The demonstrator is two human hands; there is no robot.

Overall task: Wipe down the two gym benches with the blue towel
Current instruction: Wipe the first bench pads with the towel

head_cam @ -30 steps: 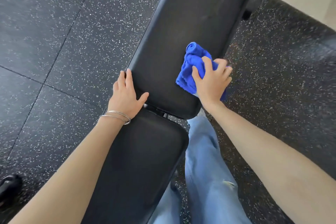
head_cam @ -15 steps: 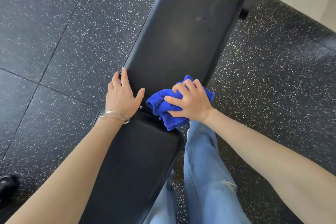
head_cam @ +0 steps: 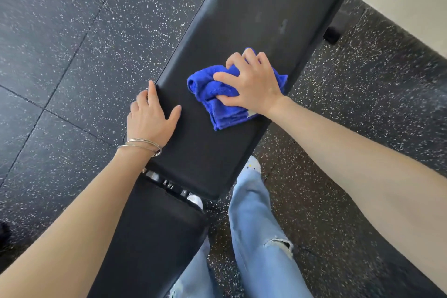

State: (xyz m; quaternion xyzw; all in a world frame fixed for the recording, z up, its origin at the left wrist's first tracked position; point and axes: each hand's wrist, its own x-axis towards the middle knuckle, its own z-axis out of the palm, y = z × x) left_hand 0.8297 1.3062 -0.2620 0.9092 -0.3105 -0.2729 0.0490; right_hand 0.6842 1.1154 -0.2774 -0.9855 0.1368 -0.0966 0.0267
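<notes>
Blue towel (head_cam: 212, 91): seen from the head view, it is bunched into a loose wad on the padded surface (head_cam: 242, 31) of the gym bench (head_cam: 205, 164), toward the right edge, with one folded corner trailing toward the person.
Right hand (head_cam: 251, 82): lies on top of the towel, fingers and thumb curled into the folds, clamped on it and pressing it down.
Left hand (head_cam: 150, 121): fingers are straight and holding nothing; the palm rests on the left edge of the same pad and the thumb spreads across the top.
Seat pad (head_cam: 154, 237): the nearer, shorter section, parted from the long pad by a gap where a metal hinge (head_cam: 169, 185) shows.
Smudges (head_cam: 283, 25): pale marks farther up the long pad, beyond the towel; probably not yet wiped.
Second bench: not in view.
Around: speckled rubber floor (head_cam: 60, 55), jeans (head_cam: 261, 237) and a white shoe (head_cam: 254, 164) just right of the bench, thin bracelets (head_cam: 142, 144) on the left wrist.
Stage: likely mid-wipe on the first bench, with the far stretch and the seat pad still to cover.
Risk, coverage: a wadded towel touches only a narrow strip, so short strokes could miss the smudges and the pad edges.
Risk, towel: near the right edge, a sideways stroke could drag the loose corner off, or snag it in the hinge gap.
Risk, balance: reaching farther while leaning on the left palm could let that hand slip off the rounded edge.
</notes>
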